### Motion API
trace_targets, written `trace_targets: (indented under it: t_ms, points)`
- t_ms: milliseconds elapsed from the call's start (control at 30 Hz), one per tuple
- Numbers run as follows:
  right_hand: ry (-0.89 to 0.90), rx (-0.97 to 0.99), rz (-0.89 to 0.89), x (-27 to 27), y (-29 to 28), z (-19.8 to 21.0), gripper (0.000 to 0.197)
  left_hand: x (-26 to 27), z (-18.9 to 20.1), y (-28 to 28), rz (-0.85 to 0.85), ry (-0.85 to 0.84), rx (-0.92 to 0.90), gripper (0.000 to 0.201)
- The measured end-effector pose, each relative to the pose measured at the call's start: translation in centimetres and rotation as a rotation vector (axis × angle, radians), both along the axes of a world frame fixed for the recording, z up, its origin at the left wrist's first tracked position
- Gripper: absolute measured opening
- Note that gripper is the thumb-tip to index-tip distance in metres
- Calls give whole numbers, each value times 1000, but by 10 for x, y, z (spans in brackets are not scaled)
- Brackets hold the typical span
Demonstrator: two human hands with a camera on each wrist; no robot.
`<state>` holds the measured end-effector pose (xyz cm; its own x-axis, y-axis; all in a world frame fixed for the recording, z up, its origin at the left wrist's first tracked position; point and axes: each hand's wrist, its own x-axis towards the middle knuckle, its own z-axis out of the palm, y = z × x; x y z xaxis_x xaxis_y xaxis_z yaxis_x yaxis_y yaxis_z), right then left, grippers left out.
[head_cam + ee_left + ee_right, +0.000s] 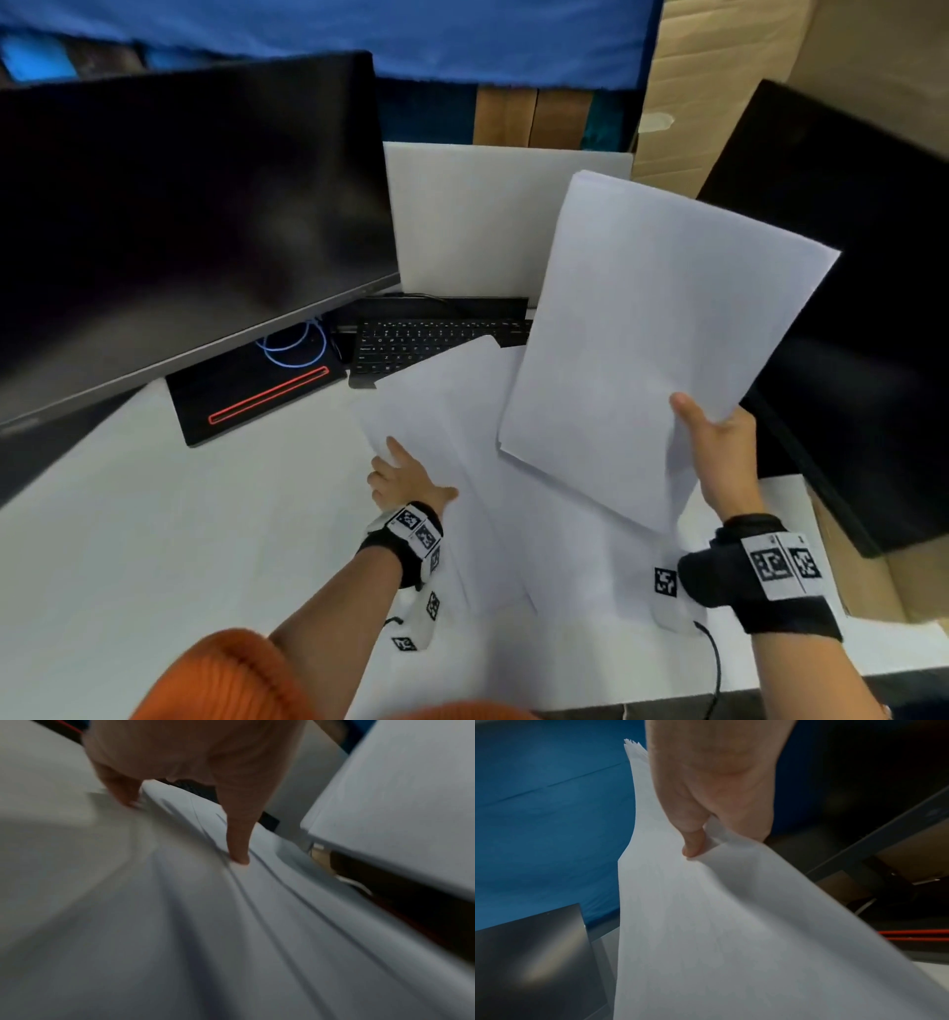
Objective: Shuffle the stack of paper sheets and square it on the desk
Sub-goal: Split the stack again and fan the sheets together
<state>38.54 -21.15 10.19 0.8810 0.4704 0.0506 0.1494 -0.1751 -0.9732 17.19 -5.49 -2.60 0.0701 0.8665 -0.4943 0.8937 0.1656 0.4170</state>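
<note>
Mid-shuffle: right hand (719, 452) grasps lifted sheets (657, 329) above the desk pile (462, 437), which flat left fingers (239, 845) press; next, merge them.

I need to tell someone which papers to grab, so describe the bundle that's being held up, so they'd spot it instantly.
Between the two dark monitors, above the white desk, the right hand pinches a bundle of white sheets by its near corner. Unlike the loose sheets fanned flat under the left hand, it's lifted and tilted.

Smooth matt white paper sheets (652, 329), glossy black monitor screen (179, 231), matt white desk (154, 539), blue cloth backdrop (359, 31)
</note>
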Motion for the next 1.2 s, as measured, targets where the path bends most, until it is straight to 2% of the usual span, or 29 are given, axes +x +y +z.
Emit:
trace_targets:
  t_ms: [133,233,267,333,367,467,533,700,733,767,800,833,867,933,967,1033,1200]
  points:
    - [8,-16,-35,5,-3,-6,32,4,-1,7,154,-324,6,121]
    - [23,-15,-49,7,-1,-8,32,3,-1,12,313,-469,-77,102]
    - [28,-12,-50,8,-1,-8,33,1,0,14,318,-499,-98,83]
    - [37,-1,-59,9,0,-7,33,-2,-2,19,277,-534,-98,24]
    - [42,5,-63,9,0,-7,33,-4,-3,21,253,-552,-78,9]
    - [50,9,-79,10,-1,-9,33,-8,-4,20,233,-656,77,13]
    - [57,14,-90,11,-3,-11,34,-7,-7,17,180,-651,155,16]
    - [63,15,-103,11,-7,-15,35,6,-13,3,78,-634,18,74]
    - [62,15,-106,11,-8,-15,35,9,-16,1,86,-626,-15,78]
    - [63,15,-109,11,-9,-15,36,13,-16,0,98,-586,-50,72]
    - [63,16,-113,12,-10,-14,36,16,-15,-1,88,-538,-59,54]
    - [59,16,-115,12,-11,-13,36,19,-10,-1,72,-480,-91,28]
    - [54,16,-118,13,-13,-13,36,21,-5,0,61,-446,-109,13]
    - [49,16,-124,14,-15,-12,37,24,-4,5,58,-418,-130,24]
    - [48,15,-128,14,-16,-11,37,24,-2,7,48,-431,-126,19]
    - [49,17,-137,15,-19,-10,37,20,2,10,22,-455,-41,10]
    - [30,0,-140,17,-23,-6,38,1,43,27,-84,-527,247,25]
